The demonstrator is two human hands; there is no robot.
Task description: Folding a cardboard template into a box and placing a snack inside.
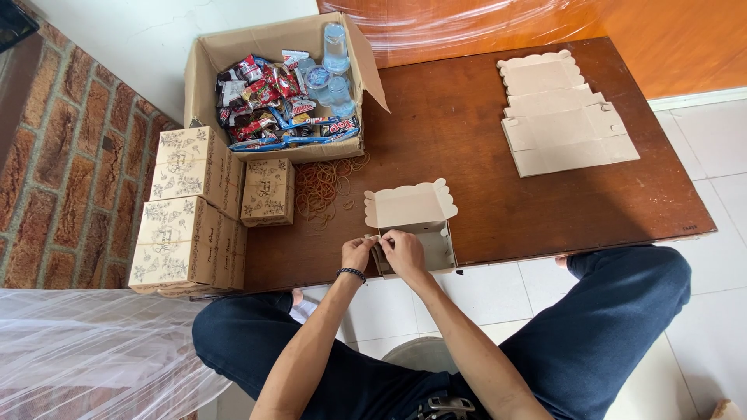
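Both hands, the left hand (pixel 359 253) and the right hand (pixel 402 250), pinch the left side flap of the half-folded paper box (pixel 416 225) at the near table edge. I think the thin flap may tear or crease if pulled unevenly. The dark wooden table (pixel 467 132) stands on white floor tiles (pixel 724 148), with a brick wall (pixel 70 132) at left.

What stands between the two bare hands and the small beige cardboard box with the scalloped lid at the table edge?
Nothing visible does. The left hand and the right hand already touch the left side of the small beige cardboard box. The loose rubber bands lie apart, further back on the brown wooden table.
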